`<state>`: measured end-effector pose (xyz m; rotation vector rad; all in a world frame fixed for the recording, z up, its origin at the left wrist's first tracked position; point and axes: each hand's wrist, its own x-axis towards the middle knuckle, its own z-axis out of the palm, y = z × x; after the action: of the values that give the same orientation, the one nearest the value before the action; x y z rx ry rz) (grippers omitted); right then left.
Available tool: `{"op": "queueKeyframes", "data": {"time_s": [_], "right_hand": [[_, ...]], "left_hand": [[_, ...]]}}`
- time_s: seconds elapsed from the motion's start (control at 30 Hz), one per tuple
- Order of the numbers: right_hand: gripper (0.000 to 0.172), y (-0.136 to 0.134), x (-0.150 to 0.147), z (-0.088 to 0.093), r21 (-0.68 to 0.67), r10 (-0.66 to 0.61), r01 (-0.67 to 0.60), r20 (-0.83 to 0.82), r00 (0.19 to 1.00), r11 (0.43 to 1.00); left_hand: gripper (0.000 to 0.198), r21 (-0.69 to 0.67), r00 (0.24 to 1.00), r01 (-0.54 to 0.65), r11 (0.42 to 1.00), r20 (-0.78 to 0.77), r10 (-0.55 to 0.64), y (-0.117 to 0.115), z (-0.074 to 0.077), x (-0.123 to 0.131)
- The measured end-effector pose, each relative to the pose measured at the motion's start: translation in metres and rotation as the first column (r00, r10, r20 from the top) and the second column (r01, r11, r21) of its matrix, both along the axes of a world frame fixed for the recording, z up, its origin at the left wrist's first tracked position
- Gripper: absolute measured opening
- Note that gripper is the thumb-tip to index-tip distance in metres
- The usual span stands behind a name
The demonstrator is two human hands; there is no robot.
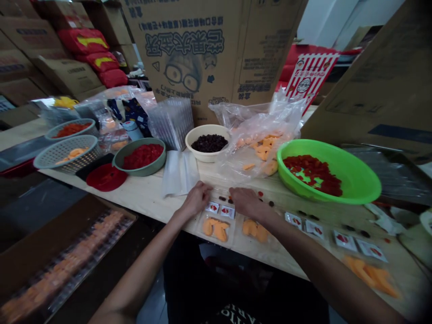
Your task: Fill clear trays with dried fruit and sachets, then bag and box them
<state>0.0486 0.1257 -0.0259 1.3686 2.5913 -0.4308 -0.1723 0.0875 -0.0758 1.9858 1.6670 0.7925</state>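
My left hand [197, 199] and my right hand [246, 202] rest palm down on the wooden table [141, 193], fingertips pointing toward each other above a clear plastic tray [216, 229]. The tray holds orange dried fruit pieces [214, 229] and two small white sachets with red marks [219, 209]. A few dark raisins [222, 198] lie just beyond my fingertips. Nothing clearly shows in either hand; the fingertips are partly hidden. More trays with sachets [354, 243] and orange pieces [371, 276] lie to the right.
Behind my hands stand a green basin of red fruit pieces [329, 148], a white bowl of raisins [205, 141], a grey-green bowl of red pieces [139, 157], a bag of orange pieces [259, 148] and a white basket [67, 153]. Cardboard boxes [216, 54] rise behind the table.
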Motion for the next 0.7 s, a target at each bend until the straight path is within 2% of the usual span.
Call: {"op": "queueKeyframes", "data": {"time_s": [0.1,0.2,0.4,0.57,0.7], "right_hand": [[0.027,0.004,-0.002,-0.003,0.004,-0.039,0.039,0.032,0.999,0.999],[0.029,0.011,-0.005,-0.004,0.010,-0.057,0.057,0.043,0.997,0.998],[0.040,0.020,-0.019,-0.005,-0.006,0.056,-0.057,-0.048,0.997,0.998],[0.045,0.030,-0.020,-0.003,0.013,0.042,-0.041,-0.178,0.983,0.999],[0.048,0.040,-0.018,-0.001,-0.038,0.024,-0.037,-0.292,0.956,0.999]], "left_hand": [[0.037,0.008,0.998,-0.027,1.000,0.064,0.026,-0.012,-0.009,0.007],[0.039,0.004,0.995,-0.063,0.998,0.076,0.062,-0.018,-0.011,0.014],[0.039,-0.028,0.995,-0.088,0.996,0.054,0.090,-0.021,-0.005,0.016],[0.038,-0.019,0.991,-0.126,0.992,0.052,0.126,-0.016,-0.003,0.011],[0.032,-0.018,0.986,-0.144,0.989,0.085,0.145,0.001,-0.001,0.012]]}}
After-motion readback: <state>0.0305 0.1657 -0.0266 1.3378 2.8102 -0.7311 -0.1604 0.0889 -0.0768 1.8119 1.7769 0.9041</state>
